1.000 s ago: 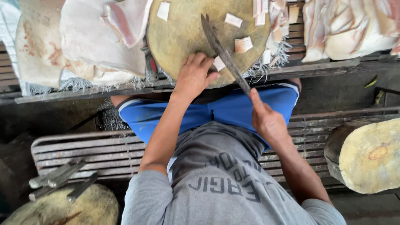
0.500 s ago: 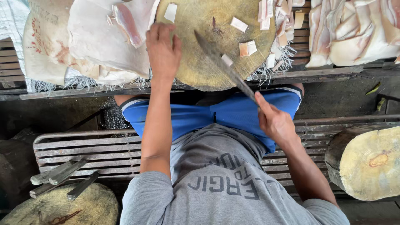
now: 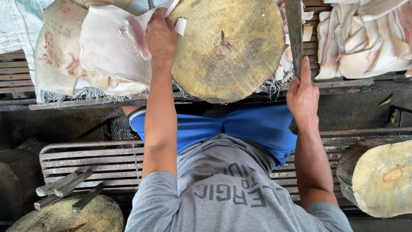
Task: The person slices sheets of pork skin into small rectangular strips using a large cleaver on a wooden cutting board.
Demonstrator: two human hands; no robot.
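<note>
On the surface sits a big round chopping block. Left hand lies at the block's left edge, fingers curled down on pale pork skin with a pink strip of meat just beside it. Right hand is wrapped tight around the handle of a long knife, whose blade points up past the block's right side. More pale meat is piled to the right.

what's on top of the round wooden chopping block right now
The chopping block top is mostly bare wood with a small dark mark near the middle. One pale scrap lies at its edge beside the left hand. The right hand holds the cleaver beside it.
</note>
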